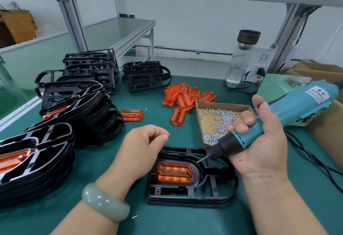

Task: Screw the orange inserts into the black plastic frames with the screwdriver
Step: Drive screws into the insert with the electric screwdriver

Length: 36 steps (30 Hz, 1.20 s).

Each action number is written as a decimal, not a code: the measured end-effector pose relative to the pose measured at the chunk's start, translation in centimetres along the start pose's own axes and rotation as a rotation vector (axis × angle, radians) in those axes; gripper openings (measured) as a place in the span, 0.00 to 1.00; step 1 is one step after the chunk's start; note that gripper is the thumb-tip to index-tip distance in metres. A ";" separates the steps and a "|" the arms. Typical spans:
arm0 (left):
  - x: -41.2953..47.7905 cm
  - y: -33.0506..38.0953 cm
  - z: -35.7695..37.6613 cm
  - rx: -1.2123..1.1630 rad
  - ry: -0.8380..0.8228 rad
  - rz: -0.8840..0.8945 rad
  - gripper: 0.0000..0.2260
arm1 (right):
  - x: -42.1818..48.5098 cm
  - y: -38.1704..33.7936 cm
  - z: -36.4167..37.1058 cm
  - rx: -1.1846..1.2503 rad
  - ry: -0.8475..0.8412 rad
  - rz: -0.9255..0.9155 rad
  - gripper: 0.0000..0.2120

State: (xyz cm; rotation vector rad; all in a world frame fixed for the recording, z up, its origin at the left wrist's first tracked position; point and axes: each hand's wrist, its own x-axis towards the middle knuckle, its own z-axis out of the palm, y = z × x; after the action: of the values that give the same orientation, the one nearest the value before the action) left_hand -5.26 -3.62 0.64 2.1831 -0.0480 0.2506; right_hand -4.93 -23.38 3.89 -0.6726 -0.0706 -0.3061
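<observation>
A black plastic frame (213,184) lies flat on the green mat in front of me, with an orange insert (175,174) seated in its left half. My right hand (259,145) grips a teal electric screwdriver (289,112), tilted so that its bit tip (201,159) points at the frame just above the insert's right end. My left hand (143,145) hovers over the frame's upper left corner with its fingers loosely curled; thumb and forefinger tips are close together, and whether a screw is pinched there is not visible.
A cardboard tray of screws (209,121) sits behind the frame. Loose orange inserts (185,97) lie beyond it, one more (130,115) to the left. Stacks of black frames (78,95) fill the left side. A glass bottle (241,58), power strip and cardboard boxes stand at right.
</observation>
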 end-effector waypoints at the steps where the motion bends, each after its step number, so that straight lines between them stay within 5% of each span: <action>1: 0.0 0.0 0.1 0.029 -0.030 0.001 0.06 | 0.0 0.0 0.0 0.000 -0.001 0.000 0.06; 10: -0.7 -0.3 0.1 0.133 0.003 -0.009 0.10 | 0.0 0.3 0.0 -0.011 -0.004 0.000 0.08; 14: -0.8 -0.1 -0.1 -0.154 0.161 -0.010 0.12 | -0.2 0.4 0.1 -0.004 -0.008 0.001 0.07; 18: -1.0 0.5 0.3 -0.485 0.146 -0.122 0.12 | -0.3 0.4 0.1 0.003 -0.001 0.001 0.07; 36: -1.1 0.9 0.5 -0.751 0.060 -0.164 0.09 | -0.3 0.5 0.2 0.070 0.053 0.005 0.09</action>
State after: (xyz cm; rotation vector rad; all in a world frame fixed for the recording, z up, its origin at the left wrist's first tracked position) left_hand -6.38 -4.61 0.83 1.4223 0.0632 0.1671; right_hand -5.07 -22.81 3.65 -0.5946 -0.0292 -0.3148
